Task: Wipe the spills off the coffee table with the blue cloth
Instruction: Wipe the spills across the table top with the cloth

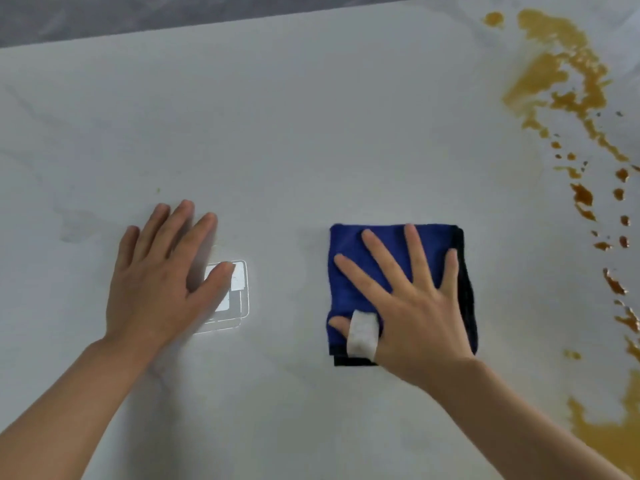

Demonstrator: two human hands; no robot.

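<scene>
You're pressing your right hand (398, 296) flat on the folded square blue microfibre cloth (349, 289), fingers spread wide, palm down, nothing pinched. Looks like you're pinning it for a push stroke: a spread palm loads the whole pad evenly. A white bandage wrap (362, 336) is sitting round that thumb.

The cloth is lying at about 4 o'clock from frame centre on the white marble-look coffee table (277, 116), black underside showing along its right and bottom edges. The fold is keeping it thick, probably good for soaking.

Your left hand (156, 275) is resting flat at 8 o'clock, fingers loosely together, holding nothing, thumb overlapping a clear rectangular plastic tile with white patches (239, 289). I'd say it's bracing your lean, not working.

The amber-brown liquid spill (561, 74) is running down the right edge from 1 to 5 o'clock: a big smear up top, a trail of droplets (620, 192) at 3, a pool (609, 441) at 5. The cloth is sitting well apart from all of it, so wiping isn't started there.

Both forearms are coming in from the bottom edge, with the right wrist angling toward 11 o'clock. Next move likely calls for sliding toward 3 o'clock; watch for smearing the pool off the edge.
</scene>
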